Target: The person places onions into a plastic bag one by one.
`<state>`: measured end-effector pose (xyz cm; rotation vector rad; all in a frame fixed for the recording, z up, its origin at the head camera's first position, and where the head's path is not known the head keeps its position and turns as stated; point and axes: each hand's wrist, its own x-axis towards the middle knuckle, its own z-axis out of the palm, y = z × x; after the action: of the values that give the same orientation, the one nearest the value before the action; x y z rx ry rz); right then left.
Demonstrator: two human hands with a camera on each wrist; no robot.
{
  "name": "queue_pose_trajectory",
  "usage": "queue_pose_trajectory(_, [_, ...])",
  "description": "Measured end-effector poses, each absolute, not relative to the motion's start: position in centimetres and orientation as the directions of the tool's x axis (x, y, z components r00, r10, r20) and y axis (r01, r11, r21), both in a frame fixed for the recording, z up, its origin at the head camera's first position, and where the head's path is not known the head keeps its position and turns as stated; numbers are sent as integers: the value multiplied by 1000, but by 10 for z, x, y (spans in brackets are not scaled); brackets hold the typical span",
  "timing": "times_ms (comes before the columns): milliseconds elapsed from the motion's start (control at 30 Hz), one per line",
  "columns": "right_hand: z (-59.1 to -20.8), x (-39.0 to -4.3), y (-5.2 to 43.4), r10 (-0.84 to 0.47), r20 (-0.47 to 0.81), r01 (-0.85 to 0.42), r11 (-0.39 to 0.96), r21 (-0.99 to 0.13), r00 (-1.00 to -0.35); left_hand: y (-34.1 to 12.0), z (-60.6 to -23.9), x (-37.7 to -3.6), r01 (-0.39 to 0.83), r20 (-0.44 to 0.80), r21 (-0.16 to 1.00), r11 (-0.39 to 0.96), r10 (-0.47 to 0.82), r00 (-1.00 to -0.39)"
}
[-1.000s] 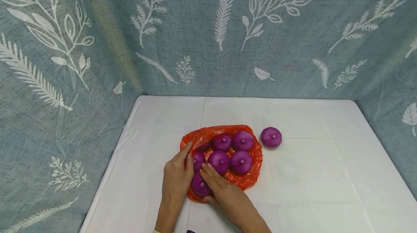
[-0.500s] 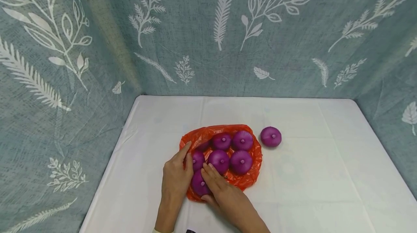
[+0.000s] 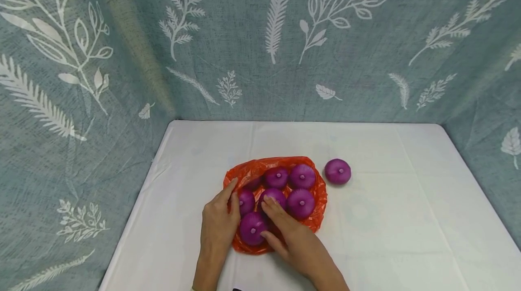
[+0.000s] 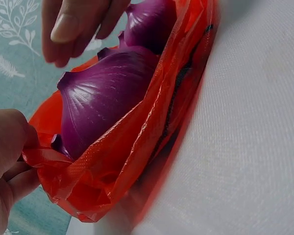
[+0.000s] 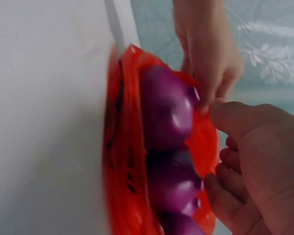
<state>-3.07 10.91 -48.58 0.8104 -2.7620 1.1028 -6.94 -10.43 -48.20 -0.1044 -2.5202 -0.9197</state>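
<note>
An orange-red plastic bag (image 3: 316, 217) lies open on the white table and holds several purple onions. My left hand (image 3: 221, 218) is at the bag's left edge; in the left wrist view my left hand (image 4: 7, 161) pinches the red plastic rim (image 4: 49, 159) beside a big onion (image 4: 103, 103). My right hand (image 3: 291, 237) reaches in from the front. Its fingers lie over the middle onion (image 3: 273, 194) and its thumb sits beside the front onion (image 3: 251, 227). In the right wrist view my right hand (image 5: 255, 161) hovers at the onions (image 5: 166, 107) in the bag (image 5: 118, 147).
One loose purple onion (image 3: 338, 171) sits on the table (image 3: 390, 218) just right of the bag. Teal leaf-print curtains (image 3: 260, 42) wall in the table at the back and both sides.
My right hand slid forward from the front onion onto the middle one, so the front onion now shows fully. The left hand stayed at the bag's edge.
</note>
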Motion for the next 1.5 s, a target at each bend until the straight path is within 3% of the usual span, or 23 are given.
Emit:
queue_pose_trajectory(267, [-473,-47,139,-321,331,-461,580,-672,-887,-104,-481,-69,218,437,606,765,-91,-895])
queue_pose_trajectory(567, [-454,-69,191,-101,352,-312,724,-616,-930,-105,-481,-68,222,439,604,765,-87,-894])
queue_pose_trajectory(800, [-457,-84,221,21,371,-237,735,-635,-929,-106,-481,-69,213,439,601,770,-95,-894])
queue_pose_trajectory(1067, [-467,-94,239,131,314,-140,692,-708,-940,-107,-482,-69,209,433,606,767,-98,-896])
queue_pose_trajectory(1500, [-492,-112,246,87,60,15,675,-737,-994,-107,-482,-69,224,437,607,762,-85,-895])
